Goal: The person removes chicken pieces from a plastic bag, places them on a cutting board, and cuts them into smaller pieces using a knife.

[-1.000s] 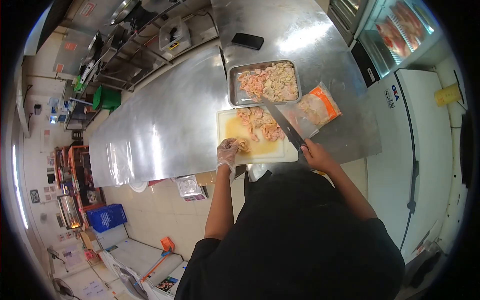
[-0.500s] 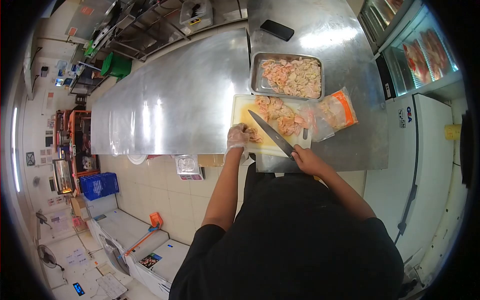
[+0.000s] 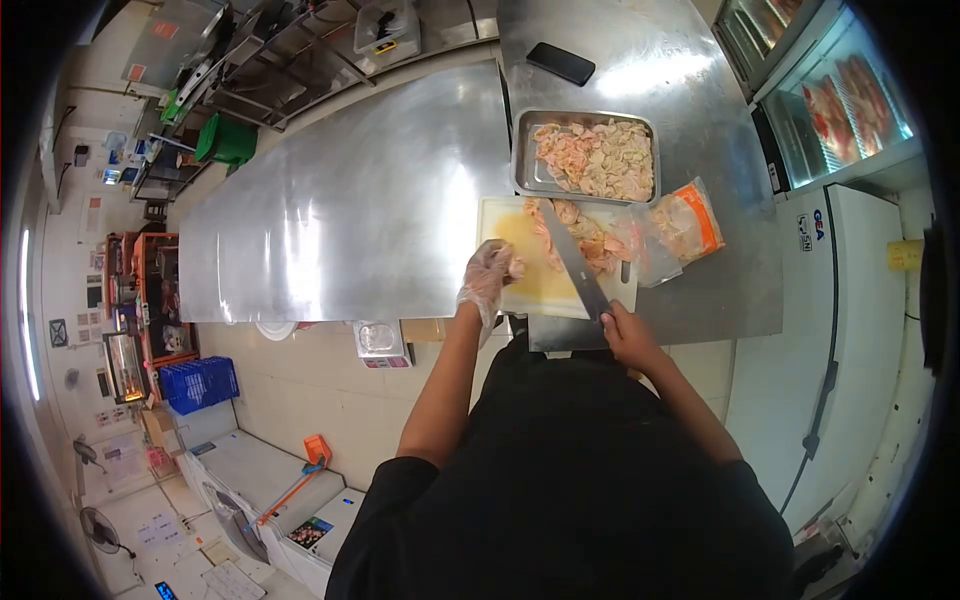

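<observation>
My left hand [image 3: 484, 274], in a clear plastic glove, is closed round a piece of raw chicken [image 3: 516, 267] at the left side of the white cutting board [image 3: 545, 303]. In my right hand [image 3: 630, 336], bare, is the handle of a large kitchen knife [image 3: 575, 262]. Its blade slants over the board, tip pointing away from me, beside more raw chicken [image 3: 602, 250]. Yellowish liquid wets the board's middle. Just beyond the board, a metal tray [image 3: 519, 160] contains many small pale pink and yellowish chicken pieces [image 3: 605, 158].
A plastic bag with an orange band [image 3: 690, 225] lies right of the board, some meat inside. A black phone [image 3: 561, 63] rests farther back on the steel table [image 3: 380, 200]. A white fridge [image 3: 845, 320] stands at the right; a scale [image 3: 383, 343] sits below the table edge.
My left hand has lifted slightly from the board with the chicken piece. The knife has shifted right, its blade now steeper and alongside the heap of chicken. The whole view has shifted slightly.
</observation>
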